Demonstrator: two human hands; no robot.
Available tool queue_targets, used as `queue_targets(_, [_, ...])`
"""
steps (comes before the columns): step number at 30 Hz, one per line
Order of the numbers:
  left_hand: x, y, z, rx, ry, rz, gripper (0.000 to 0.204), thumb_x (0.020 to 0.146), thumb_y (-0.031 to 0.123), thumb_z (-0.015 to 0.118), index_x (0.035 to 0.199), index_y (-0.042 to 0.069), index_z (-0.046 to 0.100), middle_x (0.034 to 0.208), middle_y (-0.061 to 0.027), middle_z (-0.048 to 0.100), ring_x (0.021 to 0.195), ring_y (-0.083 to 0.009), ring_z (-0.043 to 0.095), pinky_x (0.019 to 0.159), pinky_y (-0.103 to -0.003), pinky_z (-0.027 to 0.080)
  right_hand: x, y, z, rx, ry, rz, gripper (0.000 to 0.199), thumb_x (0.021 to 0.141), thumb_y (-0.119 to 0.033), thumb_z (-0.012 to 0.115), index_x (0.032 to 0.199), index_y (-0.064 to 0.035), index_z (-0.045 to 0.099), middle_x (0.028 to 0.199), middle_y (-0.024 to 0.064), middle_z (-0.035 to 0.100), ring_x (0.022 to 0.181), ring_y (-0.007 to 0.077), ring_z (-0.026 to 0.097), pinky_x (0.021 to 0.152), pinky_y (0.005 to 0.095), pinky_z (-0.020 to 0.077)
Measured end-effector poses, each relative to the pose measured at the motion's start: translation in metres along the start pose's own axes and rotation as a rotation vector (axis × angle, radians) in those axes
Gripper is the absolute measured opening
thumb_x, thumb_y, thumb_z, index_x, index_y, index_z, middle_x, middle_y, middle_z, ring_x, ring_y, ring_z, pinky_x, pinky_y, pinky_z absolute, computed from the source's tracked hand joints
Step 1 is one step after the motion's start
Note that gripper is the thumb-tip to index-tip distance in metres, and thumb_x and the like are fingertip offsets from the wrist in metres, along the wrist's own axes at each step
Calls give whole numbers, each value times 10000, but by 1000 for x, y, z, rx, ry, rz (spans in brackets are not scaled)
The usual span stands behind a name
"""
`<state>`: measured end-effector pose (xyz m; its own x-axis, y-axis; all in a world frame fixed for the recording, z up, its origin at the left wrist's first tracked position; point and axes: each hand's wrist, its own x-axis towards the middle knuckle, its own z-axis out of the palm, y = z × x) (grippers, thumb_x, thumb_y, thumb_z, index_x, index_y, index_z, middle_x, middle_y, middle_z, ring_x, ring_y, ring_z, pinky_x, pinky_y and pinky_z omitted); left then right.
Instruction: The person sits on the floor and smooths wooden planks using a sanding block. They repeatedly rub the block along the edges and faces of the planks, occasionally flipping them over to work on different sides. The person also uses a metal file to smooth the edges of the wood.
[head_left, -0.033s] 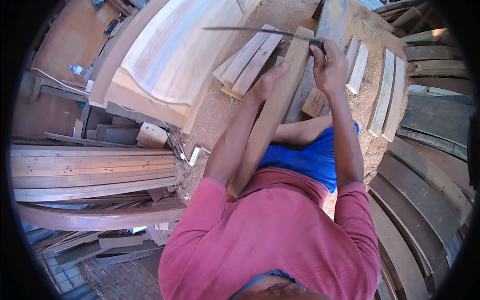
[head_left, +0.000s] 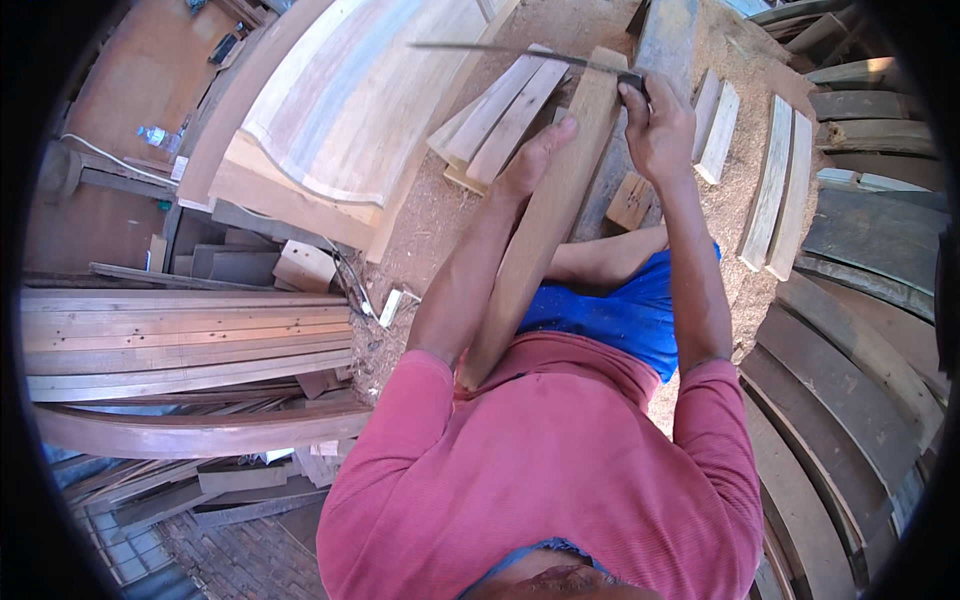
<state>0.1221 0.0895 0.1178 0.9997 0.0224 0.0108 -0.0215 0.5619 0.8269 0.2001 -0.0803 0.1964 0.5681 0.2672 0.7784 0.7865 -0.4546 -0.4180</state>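
Note:
A long wooden plank (head_left: 545, 210) slants away from my waist, its near end against my pink shirt. My left hand (head_left: 540, 155) is closed on its left edge, thumb on top; the other fingers are hidden. Near the plank's far end, a long, thin, dark-bladed hand tool (head_left: 500, 48) crosses over it. The blade shows almost edge-on, so I cannot tell whether it is a saw or a knife. My right hand (head_left: 660, 130) is closed around its dark handle, right of the plank. Whether the blade touches the wood is unclear.
Short boards (head_left: 515, 115) lie left of the plank; more boards (head_left: 775, 185) lie on the sawdust at right. A wooden block (head_left: 630, 202) sits beyond my leg. A large curved panel (head_left: 330, 110) stands at upper left. Stacked timber (head_left: 190, 335) fills the left, curved planks (head_left: 840, 385) the right.
The blade's tip has swung slightly farther away, and the blade tilts a little differently across the plank. Both hands keep their grips.

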Motion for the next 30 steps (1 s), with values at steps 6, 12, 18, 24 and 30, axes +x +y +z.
queue_targets(6, [-3,-10,-24,46,36,73,520,1054,330,581,1473,27,530,1299,-152,675,1136,-228,687,950,-374,576,-1,11,21,-80,-158,-73,200,961,-139,687,1141,-51,676,1010,167,703,955,398,675,791,468,542])
queue_targets(12, [-10,-1,-34,-81,2,-95,549,1069,372,537,1492,22,509,1318,-166,668,1139,-235,683,963,-393,575,1,12,40,-81,-205,-87,193,952,-166,688,1102,-50,651,1047,156,702,1024,398,659,838,500,533])
queue_targets(18, [-13,7,-35,-53,34,-119,594,1054,398,545,1511,23,488,1337,-174,654,1148,-242,678,974,-391,564,8,10,50,-7,-166,-91,109,977,-125,664,949,-26,626,886,198,646,875,442,652,712,492,510])
queue_targets(24, [-45,-23,-62,-104,39,-176,610,1028,396,573,1504,23,494,1287,-168,665,1112,-240,681,944,-383,566,-27,-2,55,107,-283,31,82,968,-97,665,948,-19,645,868,211,649,861,441,663,720,479,511])
queue_targets(30, [-41,-33,-72,-32,53,-197,561,1026,418,583,1439,41,542,1180,-116,670,1016,-183,668,866,-349,563,-65,12,86,103,-284,129,131,965,-106,676,1072,-31,677,937,217,700,919,433,688,774,472,538])
